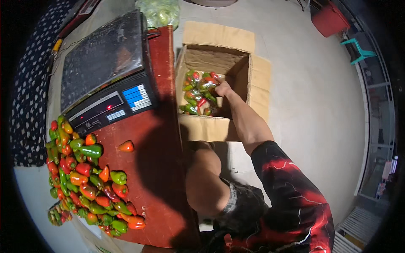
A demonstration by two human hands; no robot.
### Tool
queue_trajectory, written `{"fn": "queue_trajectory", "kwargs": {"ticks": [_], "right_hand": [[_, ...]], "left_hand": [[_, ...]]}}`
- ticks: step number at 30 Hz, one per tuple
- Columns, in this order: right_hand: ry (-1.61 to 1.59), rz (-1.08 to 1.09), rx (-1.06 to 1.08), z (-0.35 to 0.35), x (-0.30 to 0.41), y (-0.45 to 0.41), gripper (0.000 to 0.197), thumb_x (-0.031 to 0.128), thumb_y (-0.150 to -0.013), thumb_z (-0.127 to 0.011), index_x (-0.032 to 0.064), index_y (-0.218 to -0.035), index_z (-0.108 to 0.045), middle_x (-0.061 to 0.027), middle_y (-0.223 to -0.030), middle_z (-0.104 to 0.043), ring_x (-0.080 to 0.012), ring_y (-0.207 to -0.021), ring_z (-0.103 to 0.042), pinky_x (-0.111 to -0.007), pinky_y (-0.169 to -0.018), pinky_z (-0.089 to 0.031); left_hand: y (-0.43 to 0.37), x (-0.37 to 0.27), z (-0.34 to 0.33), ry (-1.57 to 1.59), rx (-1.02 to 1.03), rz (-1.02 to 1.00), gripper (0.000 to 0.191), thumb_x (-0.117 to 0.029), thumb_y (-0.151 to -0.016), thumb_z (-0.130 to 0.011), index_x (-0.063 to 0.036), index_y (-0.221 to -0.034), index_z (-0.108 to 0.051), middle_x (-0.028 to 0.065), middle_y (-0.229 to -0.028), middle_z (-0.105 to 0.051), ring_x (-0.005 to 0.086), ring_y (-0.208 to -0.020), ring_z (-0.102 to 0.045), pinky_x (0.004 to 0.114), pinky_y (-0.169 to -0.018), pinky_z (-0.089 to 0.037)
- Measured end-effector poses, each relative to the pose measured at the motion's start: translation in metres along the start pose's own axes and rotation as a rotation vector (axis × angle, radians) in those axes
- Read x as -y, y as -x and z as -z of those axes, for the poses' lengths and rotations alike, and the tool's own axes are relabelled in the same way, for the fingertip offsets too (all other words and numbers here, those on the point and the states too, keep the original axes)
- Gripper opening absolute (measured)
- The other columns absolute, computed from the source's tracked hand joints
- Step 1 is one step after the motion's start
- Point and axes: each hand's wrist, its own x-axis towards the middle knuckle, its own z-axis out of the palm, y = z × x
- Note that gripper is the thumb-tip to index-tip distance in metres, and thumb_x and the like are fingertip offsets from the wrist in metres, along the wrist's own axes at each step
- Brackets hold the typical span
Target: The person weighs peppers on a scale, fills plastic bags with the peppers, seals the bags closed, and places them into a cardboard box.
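Note:
My right hand [223, 88] reaches down into an open cardboard box [218, 128]. Its fingers touch a clear plastic bag of red and green peppers [207, 83]; whether they grip it is hidden. More bagged peppers [190, 96] lie on the left side of the box's floor. My left hand is out of view. Before me stands a red table [158, 189] with a large heap of red, orange and green peppers [91, 186] along its left part. One orange-red pepper [127, 146] lies apart from the heap.
A digital scale [104, 69] with a flat platform stands on the table's far part. Beyond it is a plastic bag of green produce [159, 14]. A red bin [330, 19] and a teal stool [357, 52] stand at the upper right. Loose peppers [59, 215] lie left below the table.

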Motion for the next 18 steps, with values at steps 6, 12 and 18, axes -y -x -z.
{"fn": "queue_trajectory", "kwargs": {"ticks": [6, 12, 18], "right_hand": [[0.098, -0.013, 0.146, -0.002, -0.009, 0.0, 0.062, 0.024, -0.08, -0.065, 0.0101, -0.139, -0.055, -0.0177, -0.131, -0.062, -0.0298, -0.121, -0.06, -0.034, -0.102, -0.047], [-0.129, 0.133, 0.2, -0.009, 0.032, 0.035, 0.056, 0.032, -0.075, -0.072, 0.0154, -0.128, -0.066, -0.0176, -0.126, -0.065, -0.032, -0.117, -0.062, -0.036, -0.099, -0.048], [-0.488, 0.29, 0.196, 0.014, 0.063, 0.095, 0.038, 0.007, -0.082, -0.068, -0.0031, -0.118, -0.065, -0.0063, -0.091, -0.07, -0.0104, -0.077, -0.061, -0.027, -0.072, -0.049]], "left_hand": [[0.004, -0.002, -0.003, -0.022, -0.05, -0.01, 0.054, -0.044, -0.098, -0.057, 0.0063, -0.081, -0.066, 0.0186, -0.064, -0.061, 0.0323, -0.053, -0.054, 0.042, -0.053, -0.046], [0.011, 0.004, 0.008, 0.038, -0.003, 0.035, 0.047, -0.039, -0.096, -0.062, 0.0055, -0.082, -0.068, 0.0183, -0.067, -0.064, 0.0313, -0.056, -0.057, 0.041, -0.056, -0.049], [0.013, -0.004, 0.01, 0.02, -0.081, -0.042, 0.047, -0.038, -0.096, -0.061, 0.0047, -0.077, -0.067, 0.0178, -0.065, -0.064, 0.0303, -0.054, -0.056, 0.042, -0.054, -0.047]]}}
